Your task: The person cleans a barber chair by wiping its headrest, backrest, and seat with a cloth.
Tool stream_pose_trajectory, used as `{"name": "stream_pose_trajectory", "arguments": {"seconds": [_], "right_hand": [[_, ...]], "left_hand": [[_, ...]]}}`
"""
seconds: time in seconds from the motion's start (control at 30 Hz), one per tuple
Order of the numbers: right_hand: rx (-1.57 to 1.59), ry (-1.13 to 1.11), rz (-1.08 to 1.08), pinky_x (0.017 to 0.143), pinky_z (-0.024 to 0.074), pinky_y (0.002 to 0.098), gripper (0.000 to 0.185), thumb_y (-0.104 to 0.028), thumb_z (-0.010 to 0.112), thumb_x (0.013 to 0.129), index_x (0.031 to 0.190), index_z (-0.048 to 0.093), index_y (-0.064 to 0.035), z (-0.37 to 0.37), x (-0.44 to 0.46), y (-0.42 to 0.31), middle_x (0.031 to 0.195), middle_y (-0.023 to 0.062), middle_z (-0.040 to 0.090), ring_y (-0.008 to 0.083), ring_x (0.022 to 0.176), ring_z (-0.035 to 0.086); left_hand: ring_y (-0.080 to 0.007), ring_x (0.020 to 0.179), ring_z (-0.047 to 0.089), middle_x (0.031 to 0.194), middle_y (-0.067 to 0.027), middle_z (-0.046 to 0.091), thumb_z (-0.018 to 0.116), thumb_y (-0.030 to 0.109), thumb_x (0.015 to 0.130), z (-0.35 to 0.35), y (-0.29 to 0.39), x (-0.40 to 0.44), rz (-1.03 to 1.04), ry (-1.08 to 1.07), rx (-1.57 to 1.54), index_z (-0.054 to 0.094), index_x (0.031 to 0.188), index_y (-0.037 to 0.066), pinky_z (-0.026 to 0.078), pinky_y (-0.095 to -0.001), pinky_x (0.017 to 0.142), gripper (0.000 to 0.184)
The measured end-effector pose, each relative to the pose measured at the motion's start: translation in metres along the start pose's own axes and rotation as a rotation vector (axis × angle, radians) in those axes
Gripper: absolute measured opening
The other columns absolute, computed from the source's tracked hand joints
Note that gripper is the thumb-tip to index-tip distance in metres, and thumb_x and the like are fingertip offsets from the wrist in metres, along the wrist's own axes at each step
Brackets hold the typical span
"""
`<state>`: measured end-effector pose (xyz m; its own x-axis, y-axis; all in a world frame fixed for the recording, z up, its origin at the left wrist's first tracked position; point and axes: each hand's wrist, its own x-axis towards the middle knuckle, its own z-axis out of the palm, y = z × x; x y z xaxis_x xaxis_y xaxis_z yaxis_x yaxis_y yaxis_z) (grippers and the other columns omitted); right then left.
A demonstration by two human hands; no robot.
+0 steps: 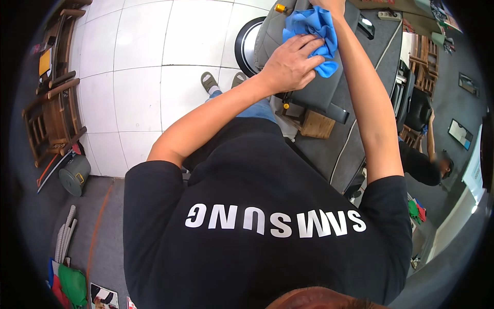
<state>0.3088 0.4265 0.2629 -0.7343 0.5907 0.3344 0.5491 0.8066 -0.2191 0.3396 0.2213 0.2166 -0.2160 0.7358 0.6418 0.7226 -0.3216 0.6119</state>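
Observation:
A bunched blue cloth (312,24) lies against a dark grey padded chair (272,26) at the top of the head view. My left hand (292,64) is closed over the cloth's lower left side, its fingers bent into the folds. At the top edge, my right hand (332,5) meets the upper right part of the cloth; its fingers are mostly cut off by the frame. Below the cloth a flat dark pad (314,91) of the chair shows. Yellow knobs (280,8) sit on the chair's side.
A round metal base (249,47) stands on white floor tiles (139,41). Under the pad is a wooden box (317,124). Wooden chairs (60,116) and a grey bin (75,174) are at the left. A mirror at the right reflects a person (424,162).

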Motion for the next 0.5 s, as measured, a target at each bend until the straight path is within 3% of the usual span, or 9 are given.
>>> {"name": "stream_pose_trajectory", "arguments": {"seconds": [0.2, 0.37, 0.47, 0.5], "right_hand": [[-0.007, 0.037, -0.080, 0.084, 0.0519, 0.0485, 0.036, -0.032, 0.064, 0.087, 0.076, 0.070, 0.0016, 0.005, 0.002, 0.007, 0.087, 0.0241, 0.070, 0.0408, 0.091, 0.067], [-0.023, -0.004, -0.011, 0.082, 0.0520, 0.0480, 0.034, -0.029, 0.066, 0.087, 0.075, 0.069, 0.0019, -0.001, 0.003, -0.001, 0.087, 0.0244, 0.070, 0.0411, 0.090, 0.067], [-0.012, -0.029, -0.012, 0.081, 0.0519, 0.0482, 0.034, -0.029, 0.066, 0.088, 0.076, 0.069, 0.0019, -0.006, 0.004, -0.005, 0.088, 0.0251, 0.069, 0.0412, 0.089, 0.067], [0.003, -0.036, -0.021, 0.081, 0.0519, 0.0483, 0.034, -0.029, 0.066, 0.088, 0.076, 0.070, 0.0019, -0.007, 0.004, -0.006, 0.088, 0.0254, 0.069, 0.0412, 0.089, 0.067]], "left_hand": [[-0.0270, 0.125, 0.055, 0.130, -0.0104, 0.062, 0.067, 0.018, 0.074, -0.002, 0.006, -0.025, 0.098, -0.157, -0.012, 0.066, 0.095, 0.006, 0.039, -0.0456, 0.112, 0.024], [-0.0244, 0.112, 0.060, 0.113, -0.0068, 0.065, 0.064, 0.018, 0.074, 0.003, 0.015, -0.069, 0.009, -0.236, -0.121, 0.064, 0.092, 0.006, 0.043, -0.0438, 0.102, 0.021], [-0.0277, 0.110, 0.060, 0.108, -0.0091, 0.064, 0.062, 0.019, 0.082, 0.010, 0.013, -0.112, -0.397, -0.385, -0.192, 0.065, 0.094, 0.005, 0.043, -0.0435, 0.099, 0.019], [-0.0288, 0.108, 0.059, 0.108, -0.0105, 0.063, 0.060, 0.020, 0.086, 0.019, 0.009, -0.133, -0.637, -0.305, -0.286, 0.064, 0.098, 0.003, 0.043, -0.0425, 0.098, 0.021]]}}
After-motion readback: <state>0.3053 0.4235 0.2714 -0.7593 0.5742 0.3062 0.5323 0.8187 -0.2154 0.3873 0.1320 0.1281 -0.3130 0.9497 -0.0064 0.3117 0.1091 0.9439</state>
